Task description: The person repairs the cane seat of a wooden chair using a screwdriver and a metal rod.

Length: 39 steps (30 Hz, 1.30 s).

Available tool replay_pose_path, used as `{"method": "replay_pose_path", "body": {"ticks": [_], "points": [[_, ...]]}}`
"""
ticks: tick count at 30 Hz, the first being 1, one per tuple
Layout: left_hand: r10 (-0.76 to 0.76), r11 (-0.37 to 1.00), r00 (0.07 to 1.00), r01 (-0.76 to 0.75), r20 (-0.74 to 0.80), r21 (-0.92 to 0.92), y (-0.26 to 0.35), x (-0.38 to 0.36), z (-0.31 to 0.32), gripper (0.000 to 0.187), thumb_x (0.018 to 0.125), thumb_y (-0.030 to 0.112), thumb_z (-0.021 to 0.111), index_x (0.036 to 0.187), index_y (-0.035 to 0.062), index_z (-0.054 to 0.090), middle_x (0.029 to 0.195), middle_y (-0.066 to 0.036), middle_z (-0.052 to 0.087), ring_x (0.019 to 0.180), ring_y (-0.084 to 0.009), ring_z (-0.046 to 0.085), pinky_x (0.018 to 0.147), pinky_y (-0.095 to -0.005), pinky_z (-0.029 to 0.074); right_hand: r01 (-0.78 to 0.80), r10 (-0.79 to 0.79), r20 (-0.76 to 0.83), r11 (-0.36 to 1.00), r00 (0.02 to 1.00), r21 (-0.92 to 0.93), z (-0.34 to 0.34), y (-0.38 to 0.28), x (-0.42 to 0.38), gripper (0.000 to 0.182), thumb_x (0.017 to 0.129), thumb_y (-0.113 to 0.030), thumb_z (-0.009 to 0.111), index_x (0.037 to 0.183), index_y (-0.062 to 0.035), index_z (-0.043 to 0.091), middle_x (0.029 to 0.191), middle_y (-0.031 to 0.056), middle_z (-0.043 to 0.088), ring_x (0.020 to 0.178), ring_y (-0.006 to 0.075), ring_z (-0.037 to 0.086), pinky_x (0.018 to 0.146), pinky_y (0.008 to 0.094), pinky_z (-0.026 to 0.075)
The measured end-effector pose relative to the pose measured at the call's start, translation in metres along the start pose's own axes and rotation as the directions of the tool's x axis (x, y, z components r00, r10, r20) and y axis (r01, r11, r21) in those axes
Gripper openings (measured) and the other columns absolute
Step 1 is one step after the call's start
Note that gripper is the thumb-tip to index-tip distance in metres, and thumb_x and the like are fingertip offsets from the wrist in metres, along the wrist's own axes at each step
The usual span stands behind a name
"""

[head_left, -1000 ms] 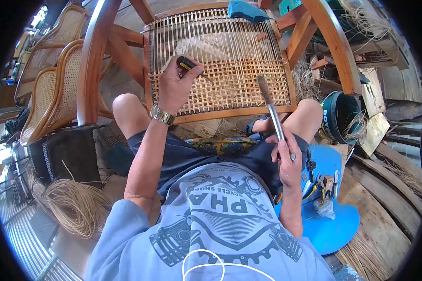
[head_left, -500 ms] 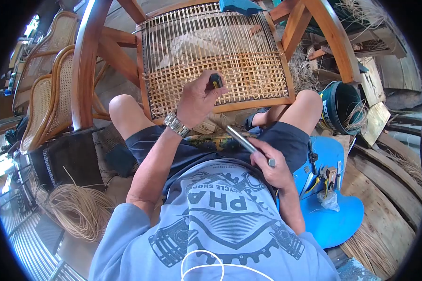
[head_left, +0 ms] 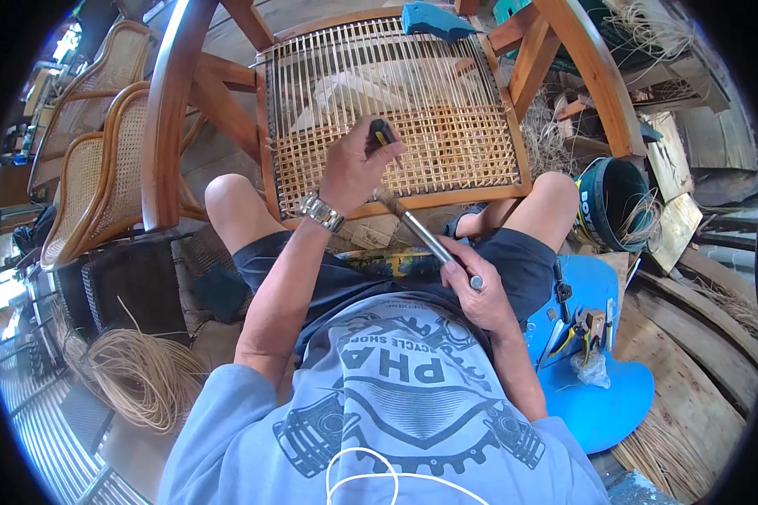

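My left hand (head_left: pixel 353 171), with a metal-banded watch on the wrist, is closed around a black-and-yellow tool handle (head_left: pixel 382 133). It is over the front part of the woven cane seat (head_left: pixel 446 151), and the tool's lower end is hidden. In my right hand (head_left: pixel 483 290) is a hammer-like tool with a silver tubular handle (head_left: pixel 428 236). Its brownish, blurred far end is just below my left hand, near the seat's front wooden rail (head_left: pixel 455 197). Close cane weave covers the front half of the seat; mostly lengthwise strands span the back.
A blue cloth-like piece (head_left: pixel 434 21) lies on the back rail. Pliers and other tools rest on a blue board (head_left: pixel 602 404) at my right, below a dark bucket (head_left: pixel 615 202). A cane coil (head_left: pixel 143 379) and cane-backed chairs (head_left: pixel 84 185) are on the left.
The tool in my right hand has shifted up and left, its far end now closer to my left hand. The chair frame appears slightly lower and further right in view.
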<state>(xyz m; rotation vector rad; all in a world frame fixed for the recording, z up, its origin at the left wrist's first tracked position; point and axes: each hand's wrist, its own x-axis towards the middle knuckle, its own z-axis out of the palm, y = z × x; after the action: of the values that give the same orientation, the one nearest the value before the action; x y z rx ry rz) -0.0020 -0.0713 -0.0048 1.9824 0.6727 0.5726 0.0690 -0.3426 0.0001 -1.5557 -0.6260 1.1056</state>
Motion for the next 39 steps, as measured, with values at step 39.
{"method": "replay_pose_path", "body": {"ticks": [39], "points": [[0.058,0.997,0.998,-0.060,0.039,0.046,-0.005,0.032,-0.002,0.023,0.095,0.018,0.076,0.113,0.0079,0.065,0.099,-0.004,0.077,0.091,-0.0115,0.073,0.079,-0.0298,0.057,0.190,-0.197,-0.190,0.980,0.962,-0.058,-0.011,0.006,0.032,0.040,0.108,-0.014,0.052,0.145,0.0006,0.053,0.086,-0.0011,0.058,0.064,0.0030,0.044,0.058,0.0179,0.035]]}}
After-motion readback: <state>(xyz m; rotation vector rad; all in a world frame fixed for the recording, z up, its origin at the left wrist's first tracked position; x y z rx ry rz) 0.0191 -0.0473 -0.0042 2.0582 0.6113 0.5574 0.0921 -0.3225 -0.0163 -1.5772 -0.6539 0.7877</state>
